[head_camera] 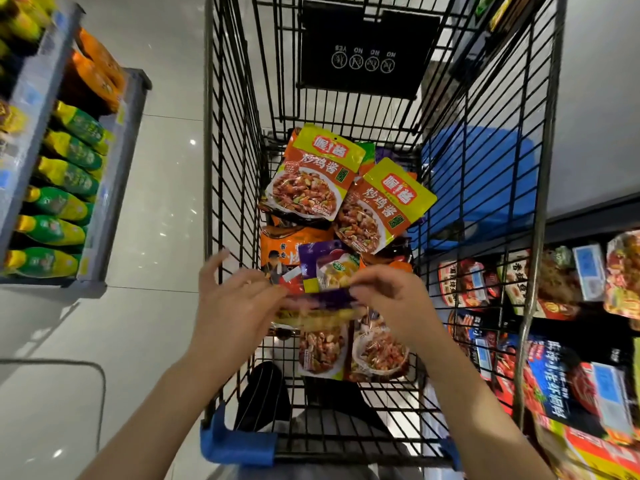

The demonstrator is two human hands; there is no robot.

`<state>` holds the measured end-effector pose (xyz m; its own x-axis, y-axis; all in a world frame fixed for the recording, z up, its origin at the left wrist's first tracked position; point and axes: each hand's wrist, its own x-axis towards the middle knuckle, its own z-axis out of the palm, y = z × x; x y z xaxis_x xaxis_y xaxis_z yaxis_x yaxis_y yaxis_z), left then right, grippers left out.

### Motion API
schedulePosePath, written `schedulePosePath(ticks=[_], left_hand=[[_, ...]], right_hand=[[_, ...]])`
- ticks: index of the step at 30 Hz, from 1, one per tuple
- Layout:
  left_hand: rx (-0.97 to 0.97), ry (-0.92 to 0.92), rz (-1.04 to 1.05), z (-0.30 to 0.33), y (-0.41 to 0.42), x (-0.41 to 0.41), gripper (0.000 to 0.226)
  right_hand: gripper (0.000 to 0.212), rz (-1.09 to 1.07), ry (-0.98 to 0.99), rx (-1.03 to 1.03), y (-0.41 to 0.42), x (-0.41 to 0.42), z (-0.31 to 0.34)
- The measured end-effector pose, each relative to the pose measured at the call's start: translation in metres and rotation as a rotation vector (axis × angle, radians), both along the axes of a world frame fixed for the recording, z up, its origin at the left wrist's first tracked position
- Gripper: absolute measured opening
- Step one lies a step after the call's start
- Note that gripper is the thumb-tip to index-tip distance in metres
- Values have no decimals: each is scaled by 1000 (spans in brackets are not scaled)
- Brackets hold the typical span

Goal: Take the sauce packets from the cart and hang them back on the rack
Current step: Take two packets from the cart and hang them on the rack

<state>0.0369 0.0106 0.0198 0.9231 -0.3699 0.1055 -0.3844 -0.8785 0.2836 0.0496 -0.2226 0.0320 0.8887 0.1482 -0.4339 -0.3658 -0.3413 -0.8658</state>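
A black wire cart (231, 188) holds several sauce packets. Two orange-and-yellow packets (311, 174) (381, 206) lie face up at the far end, and an orange one (284, 251) and a purple one (329, 265) lie nearer. Both hands are inside the cart over the pile. My left hand (235, 306) and my right hand (394, 303) pinch the two ends of a blurred purple-and-yellow bundle of packets (318, 308). Below that bundle, two more packets (349, 351) show food pictures. The rack (554, 306) with hanging packets stands on the right.
A grey shelf (114, 181) with green-and-yellow pouches (65, 174) and orange ones stands on the left. A blue object (485, 181) lies beyond the cart's right wall. Pale floor tiles (162, 202) run between shelf and cart. The cart's handle corner (239, 445) is blue.
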Motion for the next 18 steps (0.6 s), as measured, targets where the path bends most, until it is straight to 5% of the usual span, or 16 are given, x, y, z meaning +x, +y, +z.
schedulePosePath(ticks=[3, 7, 15, 18], left_hand=[[106, 28, 156, 3, 4, 31, 24], [127, 62, 212, -5, 8, 45, 16], [21, 4, 291, -12, 7, 44, 16], [6, 11, 277, -13, 8, 42, 17]], right_hand=[[12, -129, -70, -278, -5, 32, -39], [19, 57, 3, -634, -10, 63, -104], [39, 452, -131, -877, 9, 52, -183], [64, 471, -98, -870, 6, 48, -187]])
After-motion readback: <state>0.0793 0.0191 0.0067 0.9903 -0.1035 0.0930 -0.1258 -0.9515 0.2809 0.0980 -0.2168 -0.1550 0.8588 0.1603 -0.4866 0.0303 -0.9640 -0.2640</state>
